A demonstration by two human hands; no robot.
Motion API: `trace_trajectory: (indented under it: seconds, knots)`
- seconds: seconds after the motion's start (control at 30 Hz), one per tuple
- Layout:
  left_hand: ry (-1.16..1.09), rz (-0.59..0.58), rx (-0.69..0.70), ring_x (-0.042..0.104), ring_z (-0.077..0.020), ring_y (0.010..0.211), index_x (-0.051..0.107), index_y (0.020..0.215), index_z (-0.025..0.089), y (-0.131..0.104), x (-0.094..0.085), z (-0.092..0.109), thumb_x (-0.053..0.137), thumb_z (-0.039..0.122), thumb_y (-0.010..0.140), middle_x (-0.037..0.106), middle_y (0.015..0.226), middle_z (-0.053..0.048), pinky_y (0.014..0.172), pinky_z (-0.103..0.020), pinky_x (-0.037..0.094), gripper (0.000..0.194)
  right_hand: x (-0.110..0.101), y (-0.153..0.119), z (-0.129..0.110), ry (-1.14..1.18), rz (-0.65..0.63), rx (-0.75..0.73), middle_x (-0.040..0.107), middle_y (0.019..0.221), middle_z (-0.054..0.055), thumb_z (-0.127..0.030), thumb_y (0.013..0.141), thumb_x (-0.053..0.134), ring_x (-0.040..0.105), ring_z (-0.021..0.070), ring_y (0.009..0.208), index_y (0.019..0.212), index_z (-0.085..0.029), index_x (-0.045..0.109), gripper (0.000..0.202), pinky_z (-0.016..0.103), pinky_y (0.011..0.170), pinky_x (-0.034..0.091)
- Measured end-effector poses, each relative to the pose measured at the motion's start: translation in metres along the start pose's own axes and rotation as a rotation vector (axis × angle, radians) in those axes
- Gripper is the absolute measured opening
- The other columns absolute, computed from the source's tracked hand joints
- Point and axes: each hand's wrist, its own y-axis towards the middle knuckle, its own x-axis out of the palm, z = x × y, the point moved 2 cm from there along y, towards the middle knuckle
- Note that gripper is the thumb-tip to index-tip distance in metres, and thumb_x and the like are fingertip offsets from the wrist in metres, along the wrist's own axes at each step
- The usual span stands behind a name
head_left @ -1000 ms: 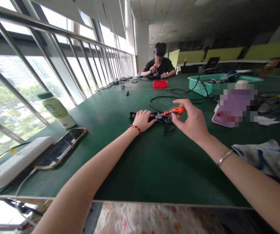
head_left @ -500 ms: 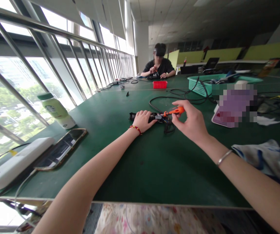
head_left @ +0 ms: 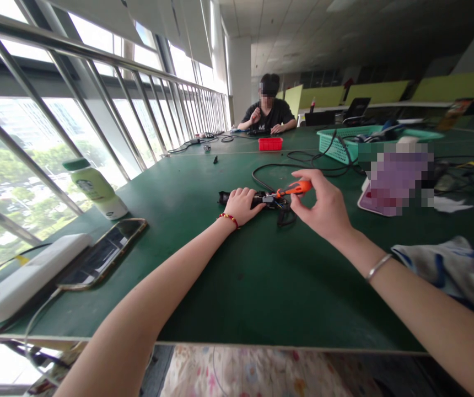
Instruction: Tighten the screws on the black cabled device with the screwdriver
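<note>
A black corded device (head_left: 224,197), long and roughly tubular, lies on the green table. Its right end stands uncovered, showing a metal piece and small wires. My left hand (head_left: 242,205) is wrapped over its middle and presses it to the tabletop, hiding part of the body. An orange screwdriver (head_left: 299,187) points left at the uncovered end, its tip too small to make out there. The fingers and thumb of my right hand (head_left: 322,201) are closed about the rear of its handle. A black loop of cord (head_left: 286,217) lies just below that end.
To the left are a green-capped bottle (head_left: 96,187), a phone (head_left: 104,253) and a white power strip (head_left: 34,275). On the right are a teal basket (head_left: 336,146), a purple-backed phone (head_left: 398,182) and a cloth (head_left: 447,264). A red tray (head_left: 270,144) stands ahead, before a seated person (head_left: 268,110).
My hands, the screwdriver and the device stay almost in place. Across the table, the other person's raised hand has shifted slightly left.
</note>
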Motion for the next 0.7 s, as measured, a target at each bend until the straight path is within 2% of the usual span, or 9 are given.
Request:
trace_trajectory:
  seconds: [0.07, 0.2, 0.27, 0.33, 0.5, 0.57, 0.7]
  knots:
    - [0.001, -0.003, -0.001, 0.051, -0.0269, 0.103, 0.055, 0.115, 0.016, -0.0001, -0.0004, 0.0003, 0.042, 0.054, 0.09, 0.061, 0.11, -0.01, 0.094, -0.039, 0.037, 0.048, 0.0, 0.0003, -0.0004, -0.004, 0.0, -0.01, 0.067, 0.096, 0.008, -0.021, 0.076, 0.055, 0.063, 0.0222, 0.08, 0.111, -0.019, 0.054, 0.035, 0.034, 0.071, 0.048]
    - [0.003, -0.005, 0.002, 0.051, -0.0269, 0.103, 0.055, 0.114, 0.016, -0.0003, -0.0006, 0.0005, 0.042, 0.054, 0.09, 0.061, 0.11, -0.01, 0.094, -0.039, 0.037, 0.047, 0.0, 0.0004, -0.0014, -0.063, -0.005, 0.013, 0.064, 0.07, 0.002, -0.032, 0.08, 0.057, 0.061, 0.0205, 0.065, 0.095, -0.021, 0.06, 0.019, 0.032, 0.063, 0.047]
    - [0.004, -0.006, 0.002, 0.051, -0.0268, 0.103, 0.055, 0.114, 0.016, -0.0002, -0.0002, 0.0002, 0.041, 0.054, 0.09, 0.06, 0.11, -0.01, 0.094, -0.039, 0.037, 0.047, -0.0001, 0.0003, -0.0016, -0.089, -0.007, 0.022, 0.062, 0.064, 0.002, -0.035, 0.081, 0.056, 0.059, 0.0197, 0.06, 0.088, -0.021, 0.062, 0.017, 0.031, 0.06, 0.045]
    - [0.002, -0.004, 0.0, 0.052, -0.0266, 0.103, 0.055, 0.114, 0.016, 0.0002, 0.0003, -0.0002, 0.041, 0.054, 0.09, 0.06, 0.11, -0.01, 0.094, -0.039, 0.037, 0.047, -0.0003, 0.0004, -0.0016, -0.083, -0.008, 0.025, 0.063, 0.067, 0.002, -0.034, 0.081, 0.056, 0.059, 0.0196, 0.061, 0.092, -0.021, 0.062, 0.018, 0.031, 0.06, 0.045]
    - [-0.002, -0.006, -0.001, 0.051, -0.0266, 0.103, 0.055, 0.114, 0.016, 0.0004, 0.0006, -0.0005, 0.042, 0.053, 0.09, 0.06, 0.11, -0.01, 0.094, -0.039, 0.037, 0.047, -0.0021, 0.0011, -0.0037, 0.009, -0.009, -0.006, 0.068, 0.093, 0.006, -0.023, 0.077, 0.054, 0.062, 0.02, 0.072, 0.11, -0.019, 0.056, 0.033, 0.033, 0.07, 0.047]
    - [-0.004, -0.005, -0.001, 0.051, -0.0267, 0.103, 0.055, 0.114, 0.016, 0.0002, 0.0005, -0.0004, 0.041, 0.054, 0.09, 0.06, 0.11, -0.01, 0.094, -0.039, 0.036, 0.047, -0.0026, 0.0011, -0.0046, -0.007, -0.018, 0.004, 0.068, 0.088, 0.005, -0.025, 0.078, 0.054, 0.061, 0.0196, 0.069, 0.106, -0.02, 0.057, 0.029, 0.032, 0.069, 0.047]
    - [-0.011, 0.003, -0.001, 0.051, -0.0265, 0.103, 0.055, 0.114, 0.017, 0.0, 0.001, -0.0007, 0.041, 0.054, 0.09, 0.06, 0.109, -0.01, 0.094, -0.039, 0.036, 0.047, -0.0018, 0.0009, -0.0036, -0.103, -0.073, 0.049, 0.065, 0.068, 0.002, -0.035, 0.083, 0.051, 0.058, 0.0182, 0.06, 0.084, -0.023, 0.062, 0.016, 0.028, 0.058, 0.041]
